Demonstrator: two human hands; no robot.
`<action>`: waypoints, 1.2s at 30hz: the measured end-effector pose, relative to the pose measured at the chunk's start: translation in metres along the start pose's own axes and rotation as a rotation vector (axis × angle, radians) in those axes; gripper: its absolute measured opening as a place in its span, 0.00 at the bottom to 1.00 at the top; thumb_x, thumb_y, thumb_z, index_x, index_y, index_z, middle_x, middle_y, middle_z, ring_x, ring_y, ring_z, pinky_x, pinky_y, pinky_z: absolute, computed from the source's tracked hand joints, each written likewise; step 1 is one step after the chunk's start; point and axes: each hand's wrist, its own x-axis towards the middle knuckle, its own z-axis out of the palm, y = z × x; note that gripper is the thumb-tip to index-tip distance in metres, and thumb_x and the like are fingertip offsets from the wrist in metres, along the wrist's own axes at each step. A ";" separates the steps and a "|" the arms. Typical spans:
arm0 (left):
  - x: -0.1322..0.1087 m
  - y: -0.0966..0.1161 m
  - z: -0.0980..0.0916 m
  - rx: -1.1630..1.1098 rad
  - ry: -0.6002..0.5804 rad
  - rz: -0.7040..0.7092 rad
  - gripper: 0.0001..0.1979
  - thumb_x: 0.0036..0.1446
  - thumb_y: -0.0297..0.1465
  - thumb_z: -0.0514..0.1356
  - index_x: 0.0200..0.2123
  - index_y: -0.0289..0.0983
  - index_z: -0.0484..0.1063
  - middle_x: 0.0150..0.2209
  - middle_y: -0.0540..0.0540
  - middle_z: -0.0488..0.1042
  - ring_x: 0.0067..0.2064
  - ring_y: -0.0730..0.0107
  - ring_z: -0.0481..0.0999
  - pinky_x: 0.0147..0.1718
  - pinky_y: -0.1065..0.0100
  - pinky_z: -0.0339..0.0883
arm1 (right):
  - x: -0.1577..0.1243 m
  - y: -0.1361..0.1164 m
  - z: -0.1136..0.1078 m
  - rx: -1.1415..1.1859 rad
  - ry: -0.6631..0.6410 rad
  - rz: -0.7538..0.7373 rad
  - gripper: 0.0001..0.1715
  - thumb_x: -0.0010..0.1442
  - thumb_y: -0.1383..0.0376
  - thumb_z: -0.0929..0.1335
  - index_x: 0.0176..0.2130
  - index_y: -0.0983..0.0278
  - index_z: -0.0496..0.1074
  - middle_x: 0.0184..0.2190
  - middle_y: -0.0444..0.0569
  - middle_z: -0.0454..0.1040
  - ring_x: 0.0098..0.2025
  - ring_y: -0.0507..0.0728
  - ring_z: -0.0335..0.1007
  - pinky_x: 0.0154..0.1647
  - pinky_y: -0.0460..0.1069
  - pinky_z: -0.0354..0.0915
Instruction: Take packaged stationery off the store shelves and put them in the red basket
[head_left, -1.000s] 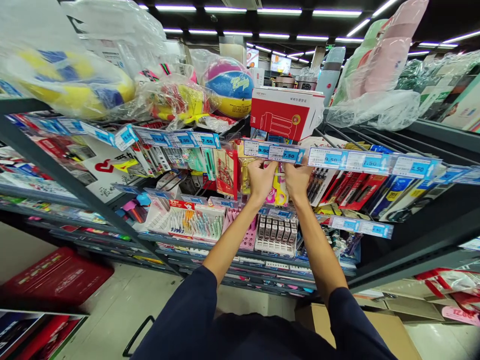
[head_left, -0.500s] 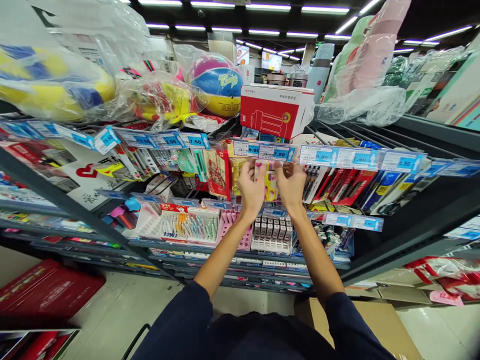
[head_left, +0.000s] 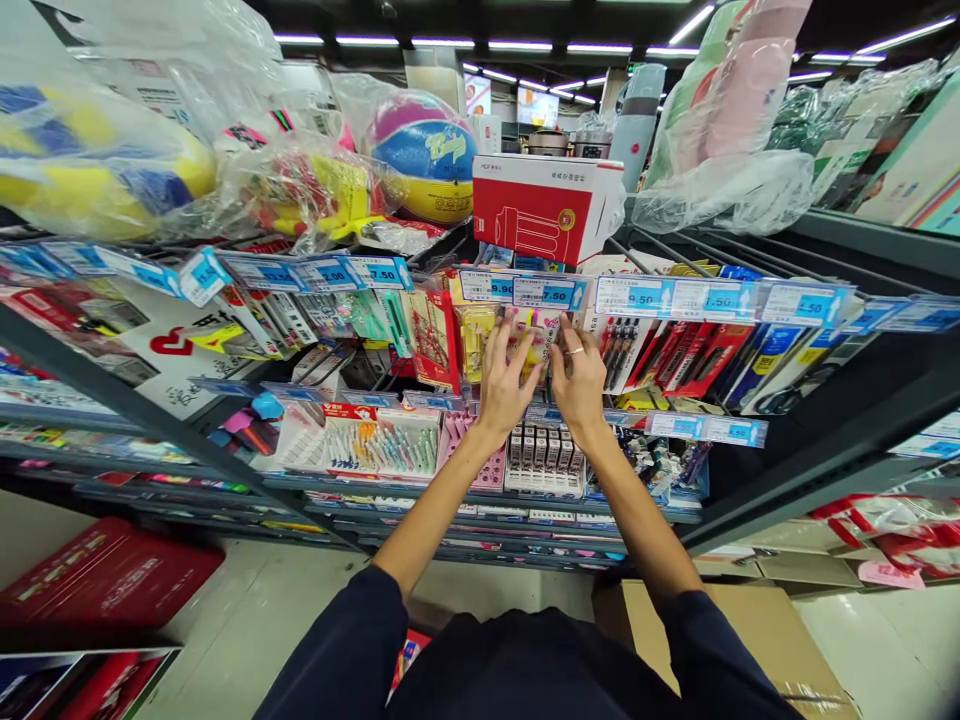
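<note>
A yellow and pink hanging package (head_left: 534, 349) shows between my hands, under the price tags of a hook shelf. My left hand (head_left: 503, 385) lies with fingers spread against its left side. On its right side rests my right hand (head_left: 579, 380), fingers apart and partly bent, a ring on one finger. What the package contains is too small to tell. Left of my left hand hangs another yellow pack (head_left: 475, 340), then a red card pack (head_left: 434, 340). Packs of pens (head_left: 621, 352) hang just right of my right hand.
Above stands a red and white box (head_left: 544, 210) beside a colourful ball (head_left: 426, 155). Pen display boxes (head_left: 381, 442) fill the shelf below. Plastic-wrapped bottles (head_left: 750, 100) stand at upper right. A cardboard box (head_left: 772, 640) is on the floor at right, a red case (head_left: 112, 580) at left.
My fingers have gone from a closed grip at the package's top to spread flat against its front. The view has shifted slightly.
</note>
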 end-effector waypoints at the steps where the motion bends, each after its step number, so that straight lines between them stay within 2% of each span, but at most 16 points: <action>1: 0.001 0.000 0.000 -0.011 0.006 -0.009 0.27 0.64 0.28 0.61 0.65 0.45 0.65 0.73 0.40 0.54 0.74 0.49 0.52 0.71 0.41 0.52 | 0.002 0.000 0.000 -0.008 0.002 0.002 0.28 0.72 0.63 0.61 0.68 0.56 0.63 0.52 0.56 0.72 0.54 0.61 0.72 0.58 0.61 0.72; 5: 0.006 0.002 0.001 -0.013 -0.002 -0.037 0.26 0.63 0.28 0.61 0.64 0.46 0.66 0.72 0.40 0.55 0.72 0.48 0.56 0.69 0.39 0.55 | 0.005 -0.002 0.004 -0.054 0.003 0.049 0.29 0.70 0.60 0.64 0.68 0.56 0.63 0.51 0.55 0.72 0.50 0.60 0.74 0.55 0.60 0.74; 9: 0.009 0.002 0.004 0.004 0.017 -0.037 0.26 0.64 0.29 0.60 0.64 0.45 0.67 0.70 0.39 0.58 0.70 0.50 0.59 0.69 0.41 0.57 | 0.006 -0.004 0.007 -0.081 0.013 0.086 0.29 0.70 0.63 0.63 0.68 0.56 0.62 0.53 0.57 0.69 0.54 0.63 0.71 0.56 0.62 0.72; 15: 0.011 0.001 0.009 -0.066 -0.038 -0.090 0.28 0.64 0.29 0.60 0.67 0.45 0.63 0.72 0.40 0.54 0.73 0.49 0.54 0.71 0.41 0.51 | 0.010 -0.004 0.013 -0.106 -0.014 0.130 0.31 0.68 0.68 0.60 0.68 0.57 0.61 0.54 0.58 0.68 0.53 0.63 0.71 0.58 0.64 0.71; 18: 0.010 0.005 0.008 -0.094 -0.026 -0.097 0.28 0.66 0.30 0.58 0.68 0.44 0.61 0.72 0.39 0.54 0.73 0.50 0.54 0.71 0.42 0.52 | 0.005 -0.002 0.015 -0.092 -0.019 0.127 0.32 0.69 0.68 0.59 0.69 0.59 0.59 0.54 0.59 0.68 0.52 0.62 0.72 0.58 0.63 0.71; 21: 0.008 0.018 -0.002 -0.122 0.055 -0.105 0.25 0.67 0.29 0.56 0.66 0.43 0.63 0.70 0.39 0.59 0.71 0.55 0.59 0.70 0.47 0.57 | -0.004 -0.006 0.013 -0.064 0.013 0.132 0.31 0.70 0.65 0.59 0.70 0.60 0.57 0.58 0.60 0.67 0.58 0.63 0.69 0.60 0.65 0.71; 25: -0.005 0.049 -0.029 -0.175 0.144 -0.179 0.21 0.67 0.29 0.56 0.63 0.43 0.67 0.64 0.40 0.68 0.66 0.59 0.68 0.65 0.51 0.65 | -0.023 -0.029 -0.003 0.000 0.053 0.129 0.28 0.71 0.64 0.60 0.67 0.59 0.61 0.60 0.59 0.69 0.62 0.64 0.68 0.61 0.66 0.70; 27: -0.030 0.064 -0.043 -0.220 0.170 -0.261 0.18 0.67 0.31 0.56 0.59 0.43 0.70 0.58 0.40 0.74 0.61 0.60 0.73 0.61 0.53 0.70 | -0.045 -0.040 -0.016 0.028 0.077 0.128 0.26 0.70 0.64 0.62 0.65 0.56 0.64 0.58 0.57 0.71 0.60 0.63 0.71 0.59 0.64 0.72; 28: -0.051 0.070 -0.049 -0.242 0.179 -0.314 0.16 0.67 0.31 0.56 0.57 0.44 0.73 0.54 0.41 0.76 0.58 0.60 0.75 0.58 0.54 0.72 | -0.062 -0.044 -0.022 0.040 0.081 0.130 0.26 0.69 0.65 0.63 0.64 0.55 0.66 0.57 0.55 0.73 0.58 0.62 0.73 0.58 0.64 0.73; 30: -0.107 0.075 -0.058 -0.280 0.146 -0.435 0.11 0.66 0.32 0.56 0.48 0.45 0.76 0.44 0.43 0.79 0.50 0.60 0.79 0.52 0.55 0.75 | -0.111 -0.044 -0.032 0.072 0.041 0.143 0.25 0.66 0.65 0.65 0.61 0.52 0.68 0.51 0.53 0.78 0.50 0.62 0.78 0.51 0.62 0.77; 32: -0.179 0.073 -0.067 -0.300 -0.001 -0.501 0.09 0.65 0.34 0.56 0.41 0.45 0.77 0.38 0.45 0.80 0.43 0.59 0.81 0.46 0.56 0.77 | -0.177 -0.036 -0.038 0.088 -0.052 0.232 0.21 0.65 0.65 0.66 0.56 0.51 0.72 0.43 0.51 0.81 0.43 0.63 0.81 0.46 0.62 0.78; 33: -0.217 0.071 -0.075 -0.272 -0.090 -0.604 0.10 0.66 0.35 0.55 0.40 0.45 0.77 0.37 0.44 0.80 0.41 0.59 0.81 0.44 0.57 0.77 | -0.213 -0.032 -0.040 0.087 -0.133 0.330 0.18 0.65 0.65 0.65 0.53 0.51 0.75 0.41 0.51 0.82 0.41 0.64 0.81 0.44 0.62 0.78; 34: -0.256 0.068 -0.084 -0.219 -0.200 -0.747 0.12 0.67 0.35 0.53 0.39 0.44 0.77 0.37 0.43 0.80 0.41 0.58 0.82 0.43 0.57 0.77 | -0.248 -0.027 -0.043 0.072 -0.267 0.459 0.16 0.65 0.64 0.64 0.49 0.53 0.76 0.40 0.51 0.82 0.40 0.64 0.82 0.44 0.62 0.78; 35: -0.292 0.066 -0.097 -0.134 -0.335 -0.906 0.15 0.68 0.34 0.50 0.38 0.43 0.77 0.37 0.42 0.81 0.42 0.57 0.82 0.44 0.57 0.77 | -0.282 -0.024 -0.047 0.031 -0.464 0.615 0.16 0.65 0.63 0.64 0.47 0.55 0.77 0.41 0.53 0.82 0.41 0.64 0.82 0.44 0.61 0.78; 36: -0.325 0.066 -0.113 -0.036 -0.541 -1.030 0.15 0.68 0.32 0.49 0.38 0.42 0.77 0.39 0.42 0.81 0.44 0.56 0.83 0.45 0.56 0.77 | -0.311 -0.021 -0.051 -0.050 -0.704 0.781 0.15 0.63 0.63 0.64 0.45 0.56 0.79 0.40 0.53 0.83 0.41 0.64 0.82 0.45 0.59 0.78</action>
